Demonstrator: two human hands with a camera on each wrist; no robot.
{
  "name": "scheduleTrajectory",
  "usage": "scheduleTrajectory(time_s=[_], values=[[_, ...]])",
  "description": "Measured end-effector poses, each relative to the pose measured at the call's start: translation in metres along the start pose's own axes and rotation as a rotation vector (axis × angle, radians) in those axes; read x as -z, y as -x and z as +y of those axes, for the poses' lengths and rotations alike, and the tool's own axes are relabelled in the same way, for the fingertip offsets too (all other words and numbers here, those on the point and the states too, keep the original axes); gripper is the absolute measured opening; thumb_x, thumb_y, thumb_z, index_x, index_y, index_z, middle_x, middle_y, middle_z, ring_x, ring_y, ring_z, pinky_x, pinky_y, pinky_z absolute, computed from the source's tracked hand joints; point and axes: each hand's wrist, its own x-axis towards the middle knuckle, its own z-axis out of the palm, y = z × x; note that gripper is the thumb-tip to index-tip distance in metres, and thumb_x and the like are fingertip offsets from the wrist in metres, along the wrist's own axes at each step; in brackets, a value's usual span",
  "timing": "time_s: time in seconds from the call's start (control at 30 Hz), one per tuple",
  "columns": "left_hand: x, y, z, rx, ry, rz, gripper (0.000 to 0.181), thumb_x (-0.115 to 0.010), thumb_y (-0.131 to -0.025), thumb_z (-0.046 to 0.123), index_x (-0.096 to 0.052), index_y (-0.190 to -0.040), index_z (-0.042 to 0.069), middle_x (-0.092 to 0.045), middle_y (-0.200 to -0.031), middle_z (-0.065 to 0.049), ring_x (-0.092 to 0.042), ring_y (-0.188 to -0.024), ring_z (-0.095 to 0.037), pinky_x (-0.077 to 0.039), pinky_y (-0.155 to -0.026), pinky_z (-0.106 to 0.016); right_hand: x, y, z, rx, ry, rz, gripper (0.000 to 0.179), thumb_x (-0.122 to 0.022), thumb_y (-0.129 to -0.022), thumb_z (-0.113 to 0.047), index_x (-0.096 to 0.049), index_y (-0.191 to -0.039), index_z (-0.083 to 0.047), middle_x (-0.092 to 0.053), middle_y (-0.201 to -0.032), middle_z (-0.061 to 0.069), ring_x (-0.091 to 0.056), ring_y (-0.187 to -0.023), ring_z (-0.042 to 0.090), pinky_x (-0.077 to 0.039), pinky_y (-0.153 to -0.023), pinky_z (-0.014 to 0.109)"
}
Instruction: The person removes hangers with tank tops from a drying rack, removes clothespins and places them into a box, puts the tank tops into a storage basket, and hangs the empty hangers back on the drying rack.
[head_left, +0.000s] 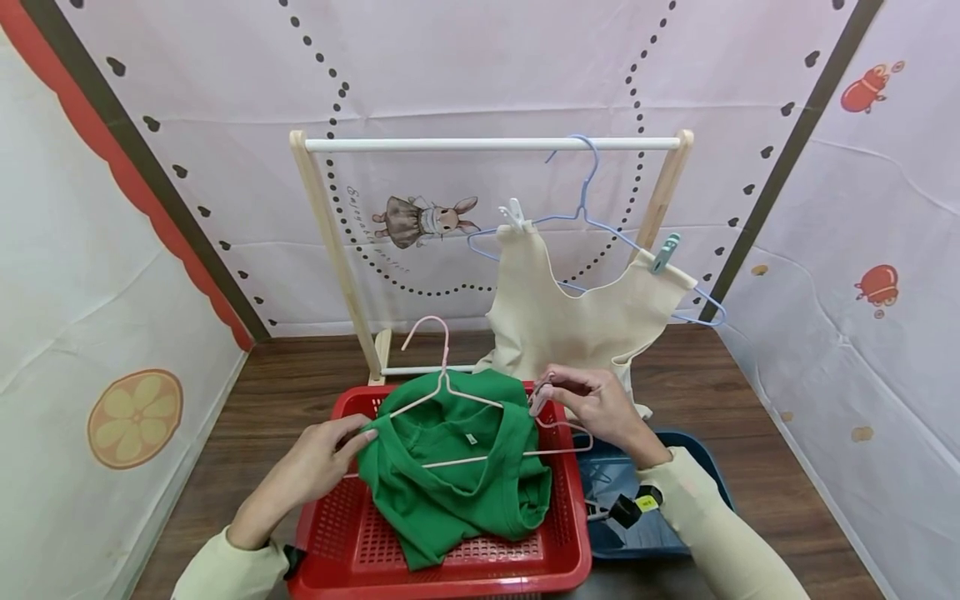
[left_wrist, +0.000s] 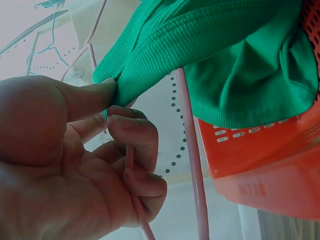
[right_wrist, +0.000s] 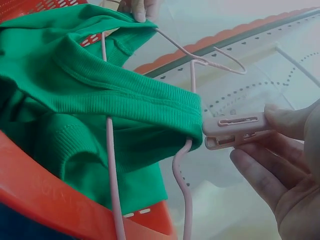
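Observation:
A green sleeveless top [head_left: 457, 500] hangs by its shoulder straps on a pink hanger [head_left: 446, 354], above a red basket [head_left: 555, 575]. My left hand [head_left: 318, 458] pinches one strap between thumb and fingers; in the left wrist view, its other fingers [left_wrist: 145, 185] curl by the hanger's pink wire. At the opposite strap, my right hand [head_left: 600, 407] pinches a pale pink clothespin [right_wrist: 235, 129] by its handles. The clothespin's tip meets the strap's edge in the right wrist view; whether it bites the cloth I cannot tell.
Behind stands a rack with a white rail [head_left: 450, 145]. From it hangs a blue hanger [head_left: 585, 187] bearing a cream top [head_left: 577, 333], with a white clip [head_left: 513, 213] and a green clip [head_left: 666, 252]. A dark blue basket [head_left: 705, 454] holding clips sits right of the red one.

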Motion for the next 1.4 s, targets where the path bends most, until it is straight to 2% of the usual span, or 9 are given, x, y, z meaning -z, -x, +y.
scheduleTrajectory(time_s=[0.23, 0.43, 0.6, 0.83, 0.93, 1.1, 1.4], values=[[-0.001, 0.000, 0.000, -0.001, -0.022, 0.015, 0.010, -0.055, -0.103, 0.021, -0.062, -0.095, 0.021, -0.053, -0.071, 0.005, -0.051, -0.074, -0.011, -0.041, -0.067, -0.030, 0.005, 0.006, 0.012, 0.000, 0.016, 0.031, 0.014, -0.057, -0.093, 0.013, -0.070, -0.095, 0.006, -0.071, -0.086, 0.020, -0.070, -0.079, 0.029, -0.056, -0.077, 0.024], [-0.001, 0.001, 0.000, 0.003, -0.017, 0.011, 0.009, -0.055, -0.103, 0.021, -0.063, -0.098, 0.021, -0.056, -0.073, 0.007, -0.053, -0.077, -0.011, -0.043, -0.069, -0.030, 0.015, 0.015, 0.028, -0.038, 0.008, 0.048, 0.017, -0.060, -0.094, 0.007, -0.070, -0.106, -0.001, -0.074, -0.091, 0.014, -0.073, -0.085, 0.028, -0.057, -0.084, 0.031], [0.000, 0.001, 0.000, 0.006, -0.007, 0.003, 0.009, -0.055, -0.103, 0.020, -0.063, -0.098, 0.021, -0.055, -0.072, 0.005, -0.052, -0.075, -0.011, -0.042, -0.067, -0.029, 0.023, 0.021, 0.028, -0.086, 0.065, 0.100, 0.015, -0.066, -0.094, -0.003, -0.071, -0.108, -0.005, -0.074, -0.096, 0.008, -0.073, -0.089, 0.022, -0.057, -0.084, 0.030], [0.000, -0.001, -0.001, 0.018, -0.011, 0.002, 0.011, -0.055, -0.102, 0.016, -0.060, -0.093, 0.020, -0.052, -0.069, 0.004, -0.051, -0.071, -0.012, -0.041, -0.066, -0.028, 0.031, 0.027, 0.026, -0.145, 0.138, 0.152, 0.021, -0.066, -0.091, 0.004, -0.070, -0.111, -0.003, -0.073, -0.100, 0.014, -0.073, -0.089, 0.024, -0.057, -0.080, 0.024], [0.000, -0.001, -0.001, 0.019, -0.013, 0.004, 0.012, -0.055, -0.102, 0.017, -0.059, -0.091, 0.020, -0.049, -0.068, 0.005, -0.050, -0.069, -0.011, -0.040, -0.065, -0.028, 0.033, 0.030, 0.027, -0.159, 0.132, 0.153, 0.021, -0.066, -0.091, 0.005, -0.069, -0.111, -0.001, -0.073, -0.100, 0.016, -0.073, -0.089, 0.025, -0.056, -0.081, 0.023], [0.000, -0.001, -0.001, 0.027, -0.003, -0.001, 0.012, -0.055, -0.102, 0.017, -0.059, -0.092, 0.020, -0.052, -0.069, 0.002, -0.050, -0.068, -0.011, -0.040, -0.064, -0.027, 0.037, 0.035, 0.028, -0.190, 0.113, 0.161, 0.020, -0.067, -0.092, -0.001, -0.070, -0.111, -0.006, -0.073, -0.101, 0.011, -0.073, -0.091, 0.018, -0.055, -0.084, 0.023], [0.000, -0.002, -0.001, 0.020, -0.005, 0.000, 0.011, -0.055, -0.102, 0.017, -0.059, -0.092, 0.020, -0.052, -0.068, 0.003, -0.049, -0.067, -0.010, -0.040, -0.062, -0.026, 0.040, 0.045, 0.029, -0.254, 0.145, 0.186, 0.025, -0.071, -0.092, -0.011, -0.069, -0.116, -0.004, -0.074, -0.103, 0.009, -0.072, -0.090, 0.013, -0.056, -0.081, 0.022]])
